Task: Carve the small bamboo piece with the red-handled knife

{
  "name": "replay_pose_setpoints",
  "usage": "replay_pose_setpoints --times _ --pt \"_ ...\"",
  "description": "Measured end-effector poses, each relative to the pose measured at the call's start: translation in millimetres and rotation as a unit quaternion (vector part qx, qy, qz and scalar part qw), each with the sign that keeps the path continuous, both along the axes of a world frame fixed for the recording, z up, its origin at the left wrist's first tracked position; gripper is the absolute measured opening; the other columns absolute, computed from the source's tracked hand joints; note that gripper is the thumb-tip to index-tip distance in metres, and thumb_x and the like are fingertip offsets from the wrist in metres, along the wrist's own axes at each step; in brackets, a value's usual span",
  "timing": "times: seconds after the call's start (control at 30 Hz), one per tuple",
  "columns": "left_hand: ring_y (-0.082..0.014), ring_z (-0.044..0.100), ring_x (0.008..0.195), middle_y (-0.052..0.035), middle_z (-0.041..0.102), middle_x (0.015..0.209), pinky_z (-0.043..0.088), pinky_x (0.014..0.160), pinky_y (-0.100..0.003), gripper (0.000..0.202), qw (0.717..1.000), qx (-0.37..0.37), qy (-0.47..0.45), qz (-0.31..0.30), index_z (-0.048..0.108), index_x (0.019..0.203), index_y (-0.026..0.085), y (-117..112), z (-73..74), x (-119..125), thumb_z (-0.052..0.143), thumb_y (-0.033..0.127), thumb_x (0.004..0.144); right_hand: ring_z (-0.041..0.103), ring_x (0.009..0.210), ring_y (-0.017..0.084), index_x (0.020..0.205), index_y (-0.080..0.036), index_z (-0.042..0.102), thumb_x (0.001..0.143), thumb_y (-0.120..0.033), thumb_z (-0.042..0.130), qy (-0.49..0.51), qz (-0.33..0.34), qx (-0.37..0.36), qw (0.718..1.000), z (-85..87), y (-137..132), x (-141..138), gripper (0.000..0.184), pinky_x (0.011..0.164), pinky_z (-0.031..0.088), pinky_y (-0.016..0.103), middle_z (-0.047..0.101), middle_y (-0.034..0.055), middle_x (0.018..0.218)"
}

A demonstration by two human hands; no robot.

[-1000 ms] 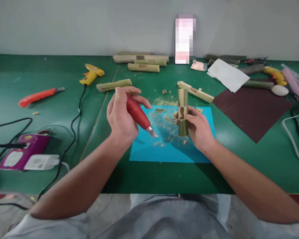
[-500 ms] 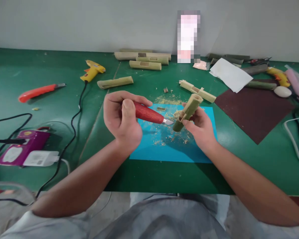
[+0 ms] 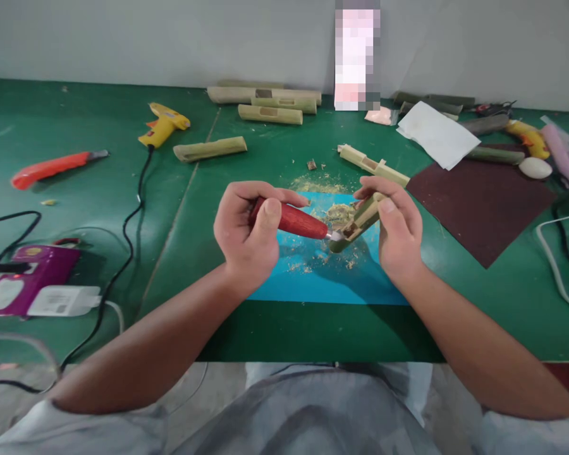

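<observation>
My left hand (image 3: 249, 224) is closed around the red wooden handle of a carving knife (image 3: 296, 220). The short metal blade points right and meets the lower end of a green bamboo tube (image 3: 358, 222) by its cut opening. My right hand (image 3: 398, 227) grips the tube's upper end, thumb on the near side and fingers behind. The tube slants from lower left to upper right, its notch facing the knife. Beneath both hands lies a blue sheet (image 3: 284, 287) strewn with pale shavings (image 3: 339, 212). How deep the blade tip sits is hard to see.
Several cut bamboo pieces (image 3: 270, 114) lie at the back, and a notched one (image 3: 372, 164) beyond the sheet. Leftward are a yellow glue gun (image 3: 164, 125), an orange cutter (image 3: 52, 169) and a purple power strip (image 3: 31, 272) with cords. Brown sandpaper (image 3: 483, 215) and white paper (image 3: 436, 136) lie right.
My left hand has moved right, bringing the blade to the bamboo tube. My right hand has shifted its hold to the tube's upper end, and the tube leans over more. The view has shifted slightly.
</observation>
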State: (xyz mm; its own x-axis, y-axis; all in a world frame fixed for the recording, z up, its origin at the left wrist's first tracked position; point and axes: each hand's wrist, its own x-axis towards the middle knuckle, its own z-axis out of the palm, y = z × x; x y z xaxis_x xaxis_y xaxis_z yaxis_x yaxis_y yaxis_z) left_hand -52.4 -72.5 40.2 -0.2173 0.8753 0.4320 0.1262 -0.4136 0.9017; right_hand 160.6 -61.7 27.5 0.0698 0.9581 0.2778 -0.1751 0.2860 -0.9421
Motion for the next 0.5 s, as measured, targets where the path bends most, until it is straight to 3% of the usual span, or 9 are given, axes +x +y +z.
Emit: replay_pose_setpoints --times 0.17,0.37,0.5 --pt "-0.0236 0.085 0.098 -0.0015 0.081 0.095 0.062 0.083 -0.038 0.052 0.997 -0.035 0.065 0.03 0.063 0.098 0.03 -1.5 2.4 -2.1 0.069 0.082 0.097 0.07 0.093 0.022 0.098 -0.035 0.088 0.106 -0.045 0.066 -0.028 -0.02 0.031 0.999 7.2 3.9 1.5 0.026 0.091 0.061 0.042 0.075 0.0041 0.095" --pt "-0.0166 0.076 0.085 0.0008 0.079 0.091 0.061 0.083 -0.036 0.027 0.993 0.067 0.1 -0.009 0.07 0.093 0.028 3.1 8.5 -10.4 0.079 0.051 0.103 0.066 0.091 0.023 0.097 -0.034 0.086 0.096 -0.032 0.073 -0.13 0.03 0.042 0.99 30.3 12.0 8.5 0.013 0.08 0.06 0.044 0.074 0.0045 0.106" --pt "-0.0157 0.074 0.084 0.0019 0.078 0.09 0.059 0.081 -0.036 0.026 0.985 0.07 0.159 -0.015 0.07 0.088 0.028 6.8 14.1 -20.0 0.084 0.047 0.1 0.064 0.091 0.023 0.097 -0.032 0.085 0.087 -0.02 0.072 -0.151 0.083 0.045 0.984 41.3 20.4 9.2 0.02 0.079 0.058 0.043 0.07 0.0044 0.098"
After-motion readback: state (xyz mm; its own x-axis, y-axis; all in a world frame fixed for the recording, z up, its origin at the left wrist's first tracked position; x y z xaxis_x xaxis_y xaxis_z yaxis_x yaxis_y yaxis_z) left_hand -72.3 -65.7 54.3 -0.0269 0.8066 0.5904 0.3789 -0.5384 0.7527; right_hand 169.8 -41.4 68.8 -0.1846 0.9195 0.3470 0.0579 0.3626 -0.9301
